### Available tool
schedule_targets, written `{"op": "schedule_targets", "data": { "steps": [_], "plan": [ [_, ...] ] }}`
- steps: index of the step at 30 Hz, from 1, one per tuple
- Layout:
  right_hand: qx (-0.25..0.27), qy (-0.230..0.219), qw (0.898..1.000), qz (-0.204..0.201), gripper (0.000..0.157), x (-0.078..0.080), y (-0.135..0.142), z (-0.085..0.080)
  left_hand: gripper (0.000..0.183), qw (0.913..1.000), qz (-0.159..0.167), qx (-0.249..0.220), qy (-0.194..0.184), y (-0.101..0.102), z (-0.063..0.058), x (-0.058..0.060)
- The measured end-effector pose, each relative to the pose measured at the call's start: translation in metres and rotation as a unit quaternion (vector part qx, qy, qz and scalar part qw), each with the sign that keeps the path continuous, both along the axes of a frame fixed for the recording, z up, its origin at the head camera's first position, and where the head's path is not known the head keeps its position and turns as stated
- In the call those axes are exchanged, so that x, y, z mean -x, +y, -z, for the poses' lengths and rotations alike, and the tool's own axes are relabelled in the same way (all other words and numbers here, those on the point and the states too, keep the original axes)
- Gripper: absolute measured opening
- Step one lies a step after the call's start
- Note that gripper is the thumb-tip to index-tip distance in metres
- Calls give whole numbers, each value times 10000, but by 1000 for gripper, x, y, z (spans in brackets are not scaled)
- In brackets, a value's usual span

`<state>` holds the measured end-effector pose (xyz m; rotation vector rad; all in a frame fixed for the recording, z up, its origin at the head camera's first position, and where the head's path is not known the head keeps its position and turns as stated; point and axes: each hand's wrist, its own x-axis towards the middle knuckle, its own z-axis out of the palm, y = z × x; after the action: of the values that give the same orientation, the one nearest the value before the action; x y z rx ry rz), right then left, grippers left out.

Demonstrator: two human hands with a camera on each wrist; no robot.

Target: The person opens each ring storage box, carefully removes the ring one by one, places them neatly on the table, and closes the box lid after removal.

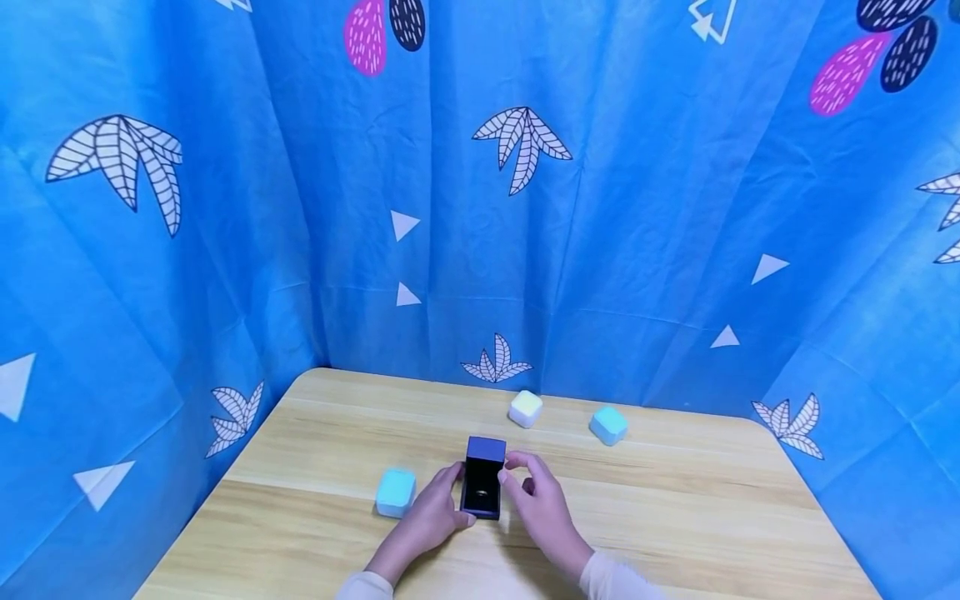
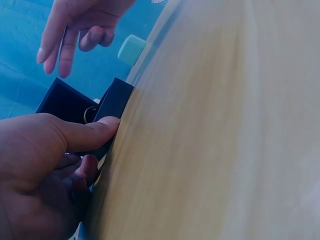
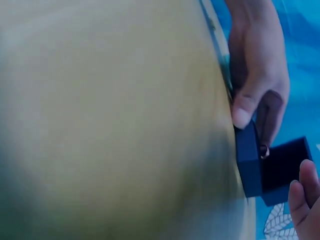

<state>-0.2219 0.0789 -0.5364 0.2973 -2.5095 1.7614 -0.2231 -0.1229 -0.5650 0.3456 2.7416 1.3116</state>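
Observation:
A dark blue ring box (image 1: 487, 450) stands on the table with its lid raised. A gold-coloured ring (image 3: 264, 151) sits in the black inside of the box. My left hand (image 1: 435, 512) grips the base from the left, its thumb (image 2: 102, 129) pressed on the front side. On the other side, my right hand (image 1: 543, 504) is beside the raised lid, fingers loosely bent with nothing between them. The left wrist view has the right hand (image 2: 87, 22) a little apart from the lid. Only its fingertips (image 3: 309, 175) show in the right wrist view, overlapping the lid there.
A light blue rounded cube (image 1: 396, 492) lies left of my left hand. Farther back are a white and pale yellow cube (image 1: 525, 409) and another light blue cube (image 1: 608, 425). A patterned blue curtain (image 1: 480, 250) hangs behind the wooden table (image 1: 690, 517).

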Motion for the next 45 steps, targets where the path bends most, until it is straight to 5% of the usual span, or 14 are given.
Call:
{"op": "schedule_targets", "data": {
  "steps": [9, 17, 24, 45],
  "plan": [
    [-878, 827, 9925, -205, 26, -11, -5, 3, 88, 9999, 81, 18, 67, 0, -3, 1],
    [-911, 457, 9938, -453, 27, -4, -7, 14, 86, 9999, 79, -113, 32, 0, -7, -1],
    [-437, -43, 9958, -799, 29, 0, -7, 19, 86, 9999, 58, -120, 4, 1, -7, -1],
    [-871, 382, 9939, -561, 9, 8, -18, 28, 86, 10000, 74, -18, 3, -2, -5, -3]
  ]
}}
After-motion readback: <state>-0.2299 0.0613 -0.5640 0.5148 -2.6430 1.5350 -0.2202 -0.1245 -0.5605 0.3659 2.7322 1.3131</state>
